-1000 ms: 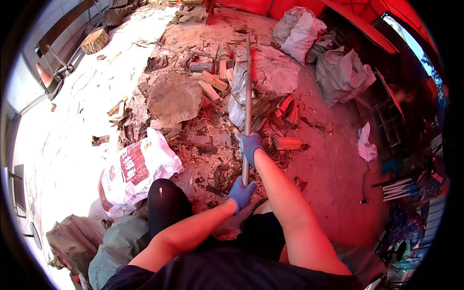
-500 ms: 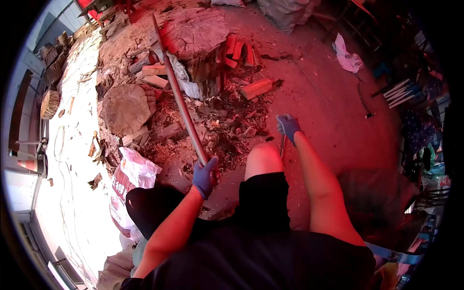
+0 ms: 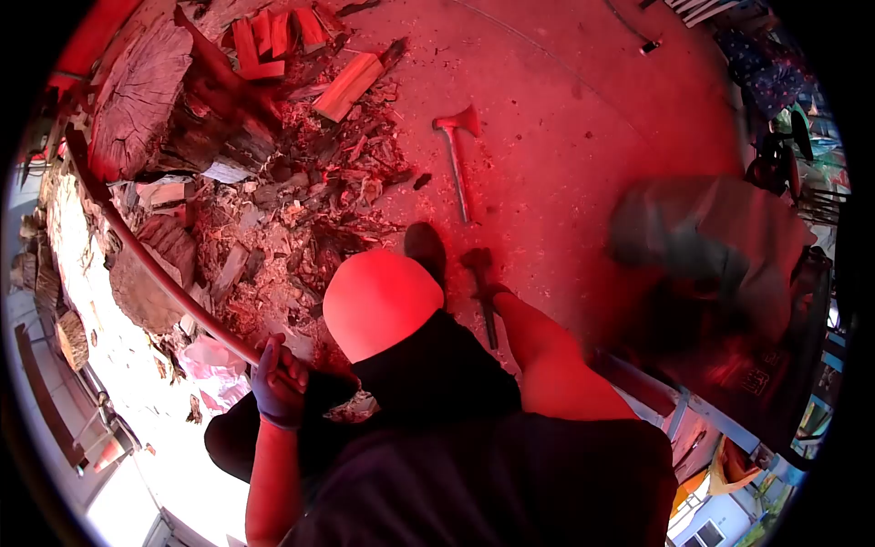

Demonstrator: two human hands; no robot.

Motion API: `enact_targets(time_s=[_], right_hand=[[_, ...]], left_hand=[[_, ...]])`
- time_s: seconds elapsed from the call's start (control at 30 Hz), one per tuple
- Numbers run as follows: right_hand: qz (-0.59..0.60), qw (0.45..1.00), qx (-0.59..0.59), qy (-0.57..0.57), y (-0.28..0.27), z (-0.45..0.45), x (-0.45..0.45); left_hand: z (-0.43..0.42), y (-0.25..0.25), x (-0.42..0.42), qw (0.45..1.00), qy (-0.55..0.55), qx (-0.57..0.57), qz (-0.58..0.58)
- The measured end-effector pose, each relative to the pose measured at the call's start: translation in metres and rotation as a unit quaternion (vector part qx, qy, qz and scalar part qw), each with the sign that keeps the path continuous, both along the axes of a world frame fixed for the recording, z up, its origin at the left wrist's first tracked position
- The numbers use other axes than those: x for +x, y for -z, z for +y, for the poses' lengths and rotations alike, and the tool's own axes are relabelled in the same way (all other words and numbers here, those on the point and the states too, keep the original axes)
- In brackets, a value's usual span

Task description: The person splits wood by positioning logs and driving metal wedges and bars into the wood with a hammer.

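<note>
Two hands, well apart. Left hand (image 3: 281,378): fingers curled around the near end of the pole (image 3: 155,264). Right hand (image 3: 493,292): at the handle of the dark tool (image 3: 491,321), low over the floor (image 3: 565,164); too dark to tell whether the grip is closed.

Pole runs from the left hand to the far left, alongside the stump (image 3: 137,100); whether its far end rests on anything, cannot tell. Axe (image 3: 459,164) lies on the floor, beyond the dark tool, head at the far end. Shoe (image 3: 425,251) sits just left of the dark tool's head, knee (image 3: 383,305) left of its handle.

Risks, judged from this layout:

1. Pole held by one hand at one end. Long overhang could twist the wrist; a loose grip could let the far end drop or swing against the stump or the round (image 3: 150,278).

2. Dark tool close to shoe and knee. A slip at the handle could knock the foot or shin.

3. Axe in the open, ahead of the shoe. A step forward could land on head or handle and roll the foot.

4. Bark litter (image 3: 301,201) left of the shoe, loose and uneven. Footing there likely poor, worse with the pole off balance.
</note>
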State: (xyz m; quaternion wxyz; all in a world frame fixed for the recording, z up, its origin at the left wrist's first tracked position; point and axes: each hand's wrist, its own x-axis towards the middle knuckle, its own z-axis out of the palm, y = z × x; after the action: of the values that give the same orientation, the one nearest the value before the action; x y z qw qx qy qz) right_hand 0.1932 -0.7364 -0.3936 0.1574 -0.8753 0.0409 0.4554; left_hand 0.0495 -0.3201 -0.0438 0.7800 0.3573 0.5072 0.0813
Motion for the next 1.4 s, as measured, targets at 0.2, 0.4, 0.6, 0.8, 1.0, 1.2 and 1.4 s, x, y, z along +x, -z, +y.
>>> enact_targets(time_s=[0.2, 0.4, 0.6, 0.8, 1.0, 1.2, 1.4], right_hand=[[-0.016, 1.000, 0.009, 0.017, 0.001, 0.025, 0.002], [-0.050, 0.966, 0.012, 0.253, -0.012, 0.033, -0.007], [-0.163, 0.946, 0.013, 0.280, -0.069, 0.095, 0.089], [-0.223, 0.947, 0.025, 0.228, -0.037, 0.134, 0.208], [-0.164, 0.970, -0.051, 0.172, 0.024, 0.143, 0.230], [-0.146, 0.976, -0.120, 0.104, 0.064, 0.126, 0.214], [-0.073, 0.964, 0.252, -0.032, 0.045, 0.077, 0.227]], left_hand=[[-0.004, -0.007, 0.007, 0.999, 0.018, 0.010, 0.031], [-0.006, -0.015, 0.016, 0.998, 0.015, 0.030, 0.061], [-0.008, -0.011, 0.013, 0.998, 0.003, 0.031, 0.057], [-0.007, -0.011, 0.011, 0.998, 0.023, 0.042, 0.046], [-0.010, -0.022, 0.023, 0.997, 0.002, 0.025, 0.067], [-0.005, -0.030, 0.025, 0.995, 0.003, 0.012, 0.101], [-0.004, -0.011, 0.007, 1.000, -0.021, 0.009, 0.021]])
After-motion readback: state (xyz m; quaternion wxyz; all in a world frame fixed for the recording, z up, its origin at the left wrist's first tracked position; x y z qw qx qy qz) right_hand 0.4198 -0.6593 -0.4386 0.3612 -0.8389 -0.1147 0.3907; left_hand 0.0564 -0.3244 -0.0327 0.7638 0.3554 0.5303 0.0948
